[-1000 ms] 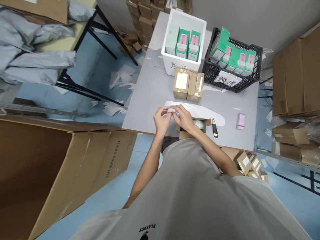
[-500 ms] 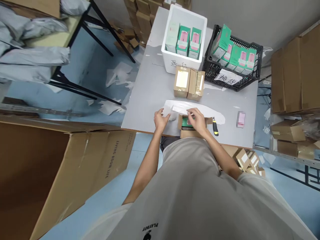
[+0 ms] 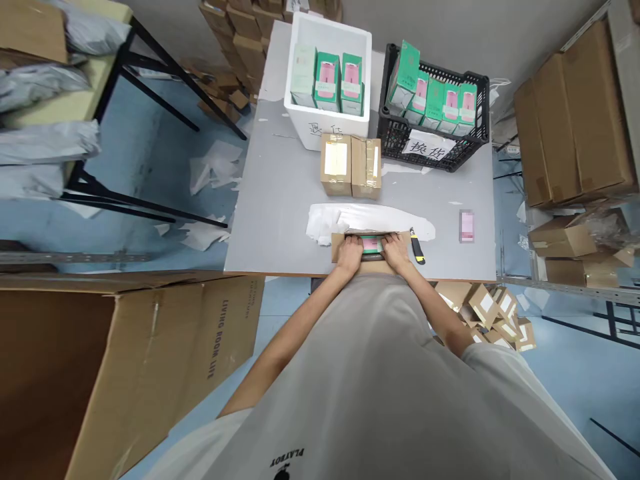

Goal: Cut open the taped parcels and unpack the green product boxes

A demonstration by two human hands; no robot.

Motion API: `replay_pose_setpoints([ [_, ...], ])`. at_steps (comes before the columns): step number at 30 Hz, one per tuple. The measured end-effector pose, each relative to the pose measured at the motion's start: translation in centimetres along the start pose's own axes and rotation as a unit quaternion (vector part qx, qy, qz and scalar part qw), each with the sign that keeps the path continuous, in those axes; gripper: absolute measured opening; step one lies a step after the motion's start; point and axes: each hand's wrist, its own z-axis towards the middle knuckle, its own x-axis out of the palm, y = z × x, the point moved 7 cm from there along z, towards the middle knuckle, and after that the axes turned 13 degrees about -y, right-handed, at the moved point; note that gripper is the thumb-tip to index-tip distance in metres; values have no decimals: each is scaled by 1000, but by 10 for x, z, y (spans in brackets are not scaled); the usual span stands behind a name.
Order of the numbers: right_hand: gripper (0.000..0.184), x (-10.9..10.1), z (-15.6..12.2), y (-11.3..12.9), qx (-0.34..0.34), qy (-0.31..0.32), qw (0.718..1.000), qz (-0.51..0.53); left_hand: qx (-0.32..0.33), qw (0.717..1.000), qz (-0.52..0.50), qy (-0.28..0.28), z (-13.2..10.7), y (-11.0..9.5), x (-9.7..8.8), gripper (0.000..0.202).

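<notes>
The big open cardboard carton (image 3: pixel 125 373) lies on its side on the floor at our 8 o'clock. The grey table (image 3: pixel 280 200) stands straight ahead of us, and stacked brown boxes (image 3: pixel 575 113) line the shelving at 2 o'clock. At the table's 12 o'clock end the white foam box (image 3: pixel 325 137) holds upright green-and-pink packs. The black crate (image 3: pixel 430 145), just beside it at 1 o'clock, holds more of them. Two taped brown boxes (image 3: pixel 351 167) sit touching each other right in front of the foam box. Closer to us, a long strip of white paper (image 3: pixel 370 217) lies across the tabletop. Our work is at the table's 6 o'clock edge, where the small carton (image 3: pixel 373 267) stands with its flaps open and a green pack (image 3: pixel 371 244) showing in its mouth. Our left hand (image 3: pixel 350 251) rests on the carton at the pack's 9 o'clock side and our right hand (image 3: pixel 396 251) at its 3 o'clock side. The fingers of both hands are drawn close together and bent down over the top, holding the carton between them. We judge that we are seating the pack down into the carton. Any closing move would call for the pack to sit below the rim, so that the flaps can fold flat without catching a corner. A yellow-and-black knife (image 3: pixel 416 245) lies just beside our right hand at 3 o'clock, near but not touching it.
</notes>
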Motion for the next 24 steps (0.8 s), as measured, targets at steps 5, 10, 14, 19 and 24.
replay_pose_setpoints([
  [5,47,10,5,-3,34,-1,999,16,2,1000,-3,-24,8,5,9,55],
  [10,51,19,10,-1,44,-22,999,14,-9,999,-1,-37,9,7,17,54],
  [14,52,23,12,1,40,-16,999,13,-22,999,3,-34,8,8,21,52],
  [19,50,17,10,0,25,-5,1000,13,-24,999,12,-37,10,7,14,47],
  [24,51,3,-1,-3,11,-9,1000,22,13,999,19,-34,7,5,-2,43],
])
